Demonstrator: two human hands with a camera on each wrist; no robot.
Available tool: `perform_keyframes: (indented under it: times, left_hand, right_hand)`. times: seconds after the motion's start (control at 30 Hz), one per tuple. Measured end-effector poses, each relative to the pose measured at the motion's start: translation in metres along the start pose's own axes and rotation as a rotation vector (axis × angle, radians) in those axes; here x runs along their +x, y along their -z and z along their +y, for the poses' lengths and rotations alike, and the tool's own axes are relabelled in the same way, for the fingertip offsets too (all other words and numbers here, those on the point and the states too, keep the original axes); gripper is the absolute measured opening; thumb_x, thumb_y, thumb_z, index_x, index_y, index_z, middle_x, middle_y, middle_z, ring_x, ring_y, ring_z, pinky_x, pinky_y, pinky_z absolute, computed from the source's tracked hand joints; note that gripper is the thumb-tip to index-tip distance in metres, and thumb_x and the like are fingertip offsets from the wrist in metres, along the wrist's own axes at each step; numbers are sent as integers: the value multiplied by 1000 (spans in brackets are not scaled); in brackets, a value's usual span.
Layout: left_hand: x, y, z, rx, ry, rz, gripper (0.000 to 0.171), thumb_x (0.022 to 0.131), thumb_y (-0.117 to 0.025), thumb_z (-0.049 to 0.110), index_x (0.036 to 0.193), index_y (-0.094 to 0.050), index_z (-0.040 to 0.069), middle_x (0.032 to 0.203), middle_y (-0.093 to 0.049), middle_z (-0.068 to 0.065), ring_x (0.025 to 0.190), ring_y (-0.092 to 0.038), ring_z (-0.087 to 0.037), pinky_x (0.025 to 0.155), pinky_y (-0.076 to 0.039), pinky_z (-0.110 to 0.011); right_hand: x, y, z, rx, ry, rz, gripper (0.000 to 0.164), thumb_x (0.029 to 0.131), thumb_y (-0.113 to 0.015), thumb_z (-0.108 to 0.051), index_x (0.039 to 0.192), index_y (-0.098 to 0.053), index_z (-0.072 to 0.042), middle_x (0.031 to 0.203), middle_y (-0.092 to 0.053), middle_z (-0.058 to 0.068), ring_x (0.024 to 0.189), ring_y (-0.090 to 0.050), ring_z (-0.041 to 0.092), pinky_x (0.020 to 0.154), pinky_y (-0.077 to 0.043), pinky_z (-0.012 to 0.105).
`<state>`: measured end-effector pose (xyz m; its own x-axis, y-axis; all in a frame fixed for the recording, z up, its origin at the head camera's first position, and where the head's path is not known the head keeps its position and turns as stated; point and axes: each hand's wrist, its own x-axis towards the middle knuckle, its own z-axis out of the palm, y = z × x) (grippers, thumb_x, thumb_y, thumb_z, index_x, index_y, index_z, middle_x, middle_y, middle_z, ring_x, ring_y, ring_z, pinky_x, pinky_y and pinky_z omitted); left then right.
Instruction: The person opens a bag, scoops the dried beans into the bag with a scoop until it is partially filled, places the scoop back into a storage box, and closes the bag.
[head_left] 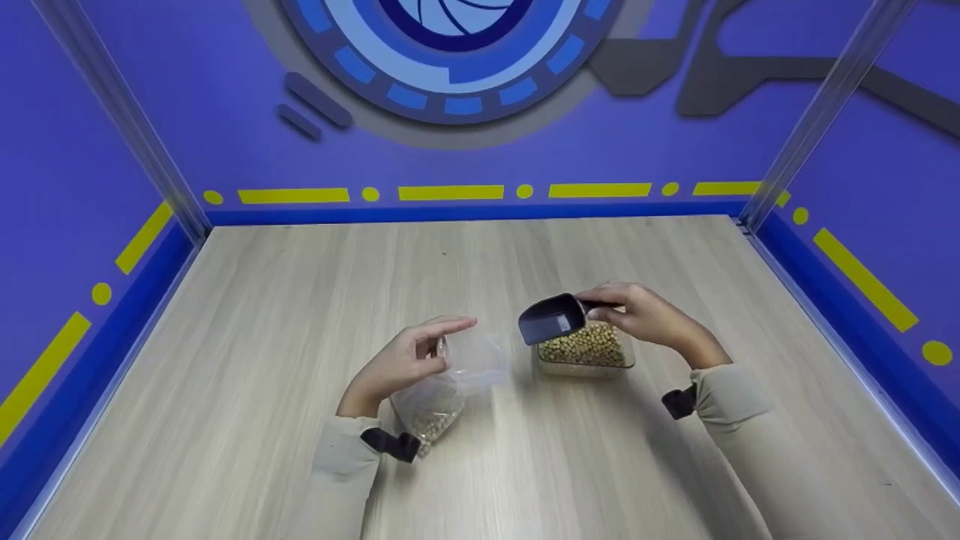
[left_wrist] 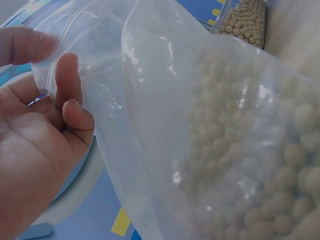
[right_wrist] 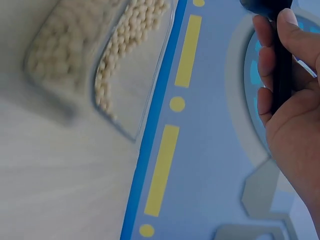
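Observation:
My left hand (head_left: 397, 367) holds a clear zip bag (head_left: 480, 356) near its mouth, with fingers curled at its edge. Round, pale yellow beans (left_wrist: 280, 200) fill the bag's lower part, which hangs by the left wrist. My right hand (head_left: 641, 315) grips a black scoop (head_left: 551, 321) by its handle (right_wrist: 283, 70). No beans show in the scoop's bowl, tilted above the left side of a clear rectangular container (head_left: 585, 370). Similar beans (head_left: 589, 345) lie in that container, heaped to one side in the right wrist view.
Both hands work over a light wood-grain table (head_left: 262, 315). Blue panels (head_left: 465, 169) with yellow markings enclose its back and sides, with metal posts (head_left: 810, 112) at the corners. Black straps (head_left: 679, 403) sit on both wrists.

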<state>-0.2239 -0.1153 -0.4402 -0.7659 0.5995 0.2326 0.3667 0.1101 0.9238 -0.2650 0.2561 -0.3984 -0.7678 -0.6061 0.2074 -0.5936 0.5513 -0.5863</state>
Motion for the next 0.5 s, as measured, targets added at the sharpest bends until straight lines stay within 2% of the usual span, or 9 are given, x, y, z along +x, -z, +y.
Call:
perform_keyframes:
  times: [0.2,0.5]
  left_hand:
    - [0,-1,-3,-7,-2,-8,56,85,-49,-12,139,-51,5,146,-44,-15,71,-40,-7,63,-36,-18]
    - [0,-2,-3,-36,13,-15,58,83,-50,-10,139,-50,6,147,-43,-13,80,-43,-13,66,-38,-19]
  right_hand:
    - [-9,11,7,-29,-51,-6,35,89,-64,-8,124,-64,-1,114,-68,15,105,-61,30,88,-52,41]
    - [-20,23,20,-202,-8,-7,29,86,-67,-5,115,-69,-1,107,-71,14,98,-64,31,82,-52,45]
